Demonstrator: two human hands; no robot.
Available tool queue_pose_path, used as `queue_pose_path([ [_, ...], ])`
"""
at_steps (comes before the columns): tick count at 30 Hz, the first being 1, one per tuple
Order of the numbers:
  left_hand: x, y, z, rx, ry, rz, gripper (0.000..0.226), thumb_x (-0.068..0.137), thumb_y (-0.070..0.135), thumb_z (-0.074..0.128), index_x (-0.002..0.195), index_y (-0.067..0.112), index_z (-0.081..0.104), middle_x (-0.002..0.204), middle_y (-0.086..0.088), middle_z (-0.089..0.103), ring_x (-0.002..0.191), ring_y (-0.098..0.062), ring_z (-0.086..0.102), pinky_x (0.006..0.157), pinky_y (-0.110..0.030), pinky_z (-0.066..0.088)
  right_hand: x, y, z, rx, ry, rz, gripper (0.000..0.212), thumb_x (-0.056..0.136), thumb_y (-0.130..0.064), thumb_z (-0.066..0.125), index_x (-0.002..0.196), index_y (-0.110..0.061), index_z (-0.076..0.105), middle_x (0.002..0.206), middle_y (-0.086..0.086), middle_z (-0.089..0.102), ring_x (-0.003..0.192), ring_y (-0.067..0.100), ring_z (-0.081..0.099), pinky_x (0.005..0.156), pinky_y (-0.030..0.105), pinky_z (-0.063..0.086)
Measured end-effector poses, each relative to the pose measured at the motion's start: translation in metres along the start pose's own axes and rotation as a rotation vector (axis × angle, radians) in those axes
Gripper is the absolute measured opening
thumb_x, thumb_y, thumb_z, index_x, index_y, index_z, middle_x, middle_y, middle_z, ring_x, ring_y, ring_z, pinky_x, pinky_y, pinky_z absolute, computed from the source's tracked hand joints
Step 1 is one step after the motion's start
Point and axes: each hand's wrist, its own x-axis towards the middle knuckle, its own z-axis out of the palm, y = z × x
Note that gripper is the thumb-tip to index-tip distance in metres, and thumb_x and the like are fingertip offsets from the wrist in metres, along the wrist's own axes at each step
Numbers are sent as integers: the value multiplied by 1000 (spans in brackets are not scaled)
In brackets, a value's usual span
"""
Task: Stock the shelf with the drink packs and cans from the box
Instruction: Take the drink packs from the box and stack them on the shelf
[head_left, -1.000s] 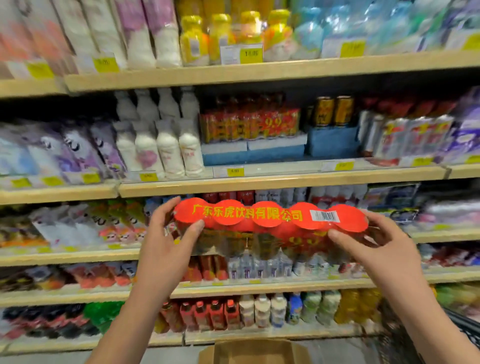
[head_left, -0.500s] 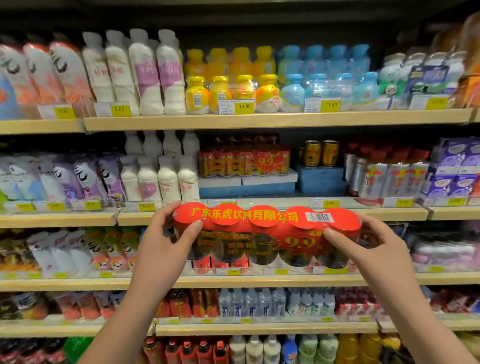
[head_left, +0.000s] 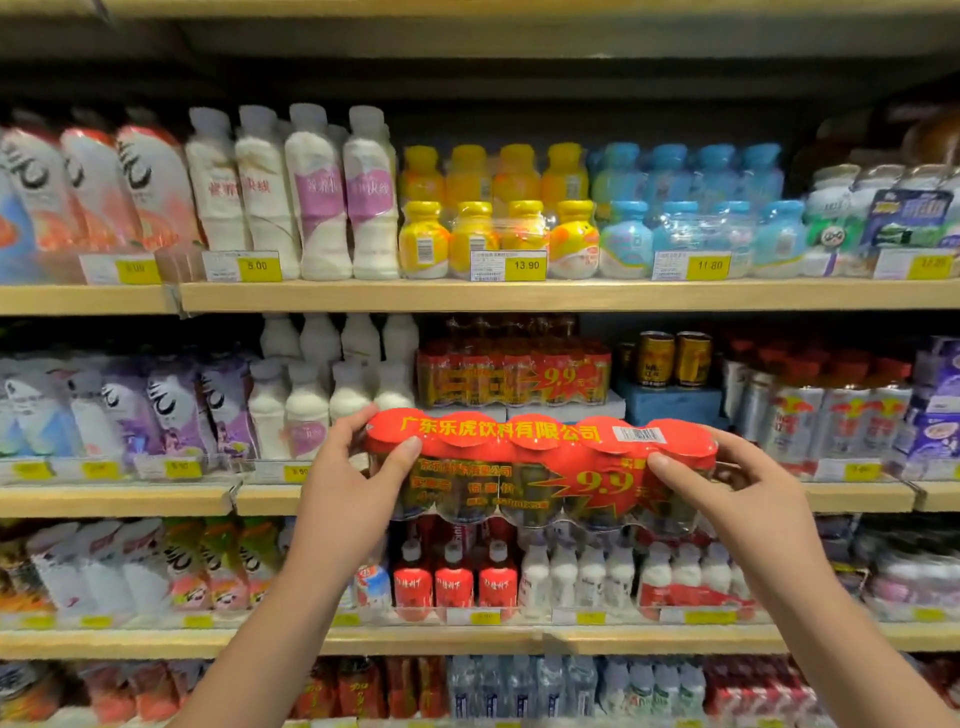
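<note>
I hold a shrink-wrapped drink pack level in front of the shelves; it has red caps, yellow lettering and a red 9.9 burst. My left hand grips its left end, thumb on the front. My right hand grips its right end the same way. Behind and just above it, a matching drink pack stands on grey blocks on the wooden shelf. The box is out of view.
Two gold cans stand on a blue block right of the matching pack. White bottles stand to its left, red-capped cans further right. The upper shelf overhangs this level. Lower shelves hold small bottles.
The pack has risen in my two hands from the lower shelves to the level of the shelf with the matching pack. My view has tilted upward, and the box dropped out of sight.
</note>
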Motion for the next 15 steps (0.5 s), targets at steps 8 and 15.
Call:
queue_pose_path([
  [8,69,-25,34,22,-30,19,59,90,40,71,143,27,49,117,17,58,84,28,46,69,-1,37,50,20,28,-28,34,30,46,65,-58,90,107,-52,74,109,-21,76,93,-6,71,78,27,55],
  [15,100,-33,72,26,-19,-27,64,92,35,70,148,17,45,133,1,61,111,-9,57,94,-27,45,97,44,39,-8,31,65,39,67,-56,90,103,-54,76,103,-23,77,90,-7,71,78,25,53],
])
